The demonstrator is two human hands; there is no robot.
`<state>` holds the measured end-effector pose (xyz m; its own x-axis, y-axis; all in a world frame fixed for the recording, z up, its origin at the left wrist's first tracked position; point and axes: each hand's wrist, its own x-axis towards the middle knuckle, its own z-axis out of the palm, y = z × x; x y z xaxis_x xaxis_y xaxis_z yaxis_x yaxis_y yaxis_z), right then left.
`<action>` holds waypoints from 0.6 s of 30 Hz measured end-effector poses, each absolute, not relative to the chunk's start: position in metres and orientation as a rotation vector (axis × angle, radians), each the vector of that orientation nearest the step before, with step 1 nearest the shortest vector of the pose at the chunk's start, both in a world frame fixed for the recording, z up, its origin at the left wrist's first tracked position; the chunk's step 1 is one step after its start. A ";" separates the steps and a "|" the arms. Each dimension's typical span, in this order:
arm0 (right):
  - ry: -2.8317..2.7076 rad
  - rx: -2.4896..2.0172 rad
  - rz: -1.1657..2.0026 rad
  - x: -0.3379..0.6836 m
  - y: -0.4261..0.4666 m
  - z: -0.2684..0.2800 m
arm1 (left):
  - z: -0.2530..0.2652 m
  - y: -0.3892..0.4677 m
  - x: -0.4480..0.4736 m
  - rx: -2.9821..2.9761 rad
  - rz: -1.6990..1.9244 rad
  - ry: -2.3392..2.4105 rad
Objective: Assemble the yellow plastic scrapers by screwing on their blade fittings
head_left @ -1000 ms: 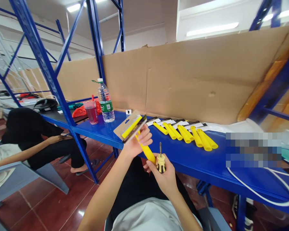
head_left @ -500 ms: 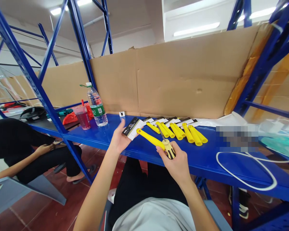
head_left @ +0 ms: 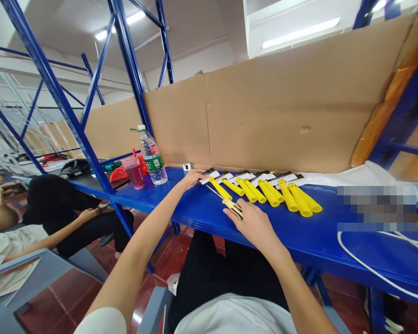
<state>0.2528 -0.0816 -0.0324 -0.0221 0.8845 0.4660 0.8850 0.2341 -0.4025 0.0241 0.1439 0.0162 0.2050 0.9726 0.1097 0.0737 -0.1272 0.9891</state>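
My right hand (head_left: 253,218) grips the screwdriver (head_left: 233,208), maybe for control. My left hand (head_left: 193,178) touches a card (head_left: 208,176); pinching, I can't tell.

Yellow-handled tool (head_left: 221,189) now down on blue table (head_left: 195,209), apparently flat

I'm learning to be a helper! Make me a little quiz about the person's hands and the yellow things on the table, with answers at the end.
1. Which hand holds the screwdriver?
2. True or false: the left hand holds the bottle.
3. What colour is the table under the yellow handles? a) green b) blue c) white

Key:
1. The right hand.
2. False; the left hand is at the leftmost card.
3. b) blue.
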 end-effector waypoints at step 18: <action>-1.673 -1.407 0.561 0.266 -0.103 -0.036 | 0.020 0.103 -0.131 1.618 2.320 1.692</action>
